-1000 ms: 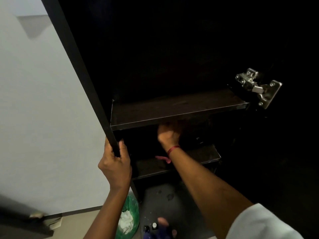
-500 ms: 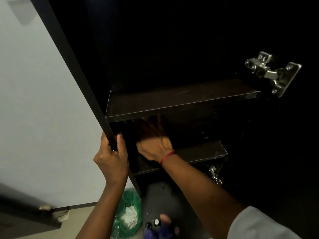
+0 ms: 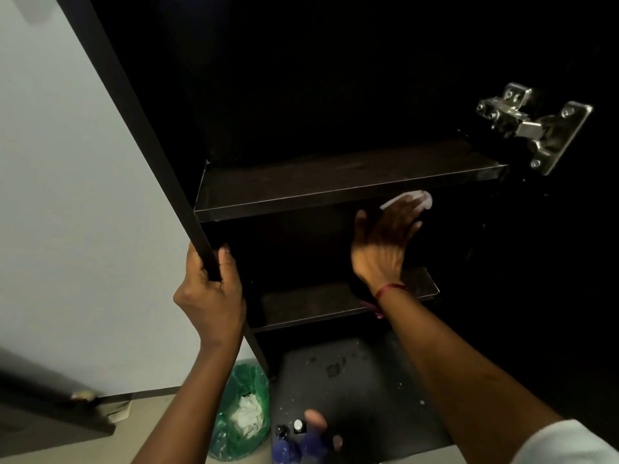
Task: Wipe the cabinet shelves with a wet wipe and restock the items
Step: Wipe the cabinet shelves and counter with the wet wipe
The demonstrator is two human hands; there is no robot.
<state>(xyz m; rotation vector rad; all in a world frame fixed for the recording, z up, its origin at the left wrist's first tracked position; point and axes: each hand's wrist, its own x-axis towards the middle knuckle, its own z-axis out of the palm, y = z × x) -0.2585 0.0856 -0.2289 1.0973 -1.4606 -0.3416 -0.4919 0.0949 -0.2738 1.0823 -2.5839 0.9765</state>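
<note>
A dark cabinet stands open in front of me with an upper shelf [image 3: 335, 192] and a lower shelf [image 3: 301, 306], both bare. My left hand [image 3: 211, 296] grips the front edge of the cabinet's left side panel [image 3: 140, 128]. My right hand [image 3: 385, 239] reaches in under the upper shelf with fingers straight, pressing a white wet wipe [image 3: 412, 199] against the dark surface just below that shelf's front edge. Most of the wipe is hidden by my fingers. Several small bottles [image 3: 294, 437] stand on the floor below.
A green bin bag [image 3: 244, 413] holding white used wipes sits on the floor by the cabinet's left foot. A metal door hinge [image 3: 532, 125] juts out at the upper right. A pale wall is on the left. A dark mat [image 3: 361, 380] lies under the cabinet.
My right hand has swept from the left part of the space under the upper shelf to the right, and the white wipe now shows at its fingertips. My left hand kept its grip.
</note>
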